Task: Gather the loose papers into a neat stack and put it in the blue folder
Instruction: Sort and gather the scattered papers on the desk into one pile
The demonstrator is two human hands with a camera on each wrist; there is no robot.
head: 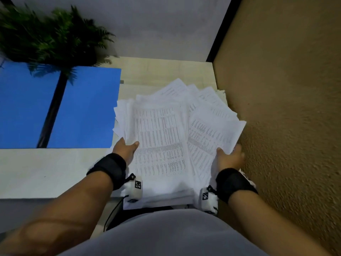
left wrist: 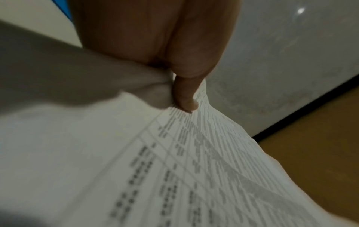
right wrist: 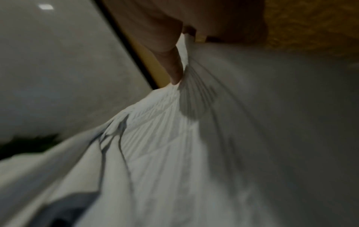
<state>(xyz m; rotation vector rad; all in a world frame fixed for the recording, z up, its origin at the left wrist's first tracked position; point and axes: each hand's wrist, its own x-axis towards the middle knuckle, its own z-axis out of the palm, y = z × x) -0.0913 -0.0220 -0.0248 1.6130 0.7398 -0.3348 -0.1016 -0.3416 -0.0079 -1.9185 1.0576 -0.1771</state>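
A messy, fanned pile of printed white papers [head: 166, 130] lies at the right end of the pale desk [head: 46, 172]. My left hand [head: 126, 147] grips the pile's left side, thumb on top of a printed sheet [left wrist: 186, 99]. My right hand [head: 228, 156] grips the right side, thumb over the fanned edges [right wrist: 176, 69]. The fingers of both hands are hidden under the sheets. The blue folder [head: 83, 108] lies open and flat on the desk to the left, a dark spine [head: 51, 111] down its middle.
A green fern-like plant [head: 51, 34] stands at the back left, overhanging the folder. A rough tan wall [head: 286, 108] runs close along the right side of the papers. A grey wall [head: 156, 24] closes the back. My grey shirt [head: 166, 233] fills the bottom.
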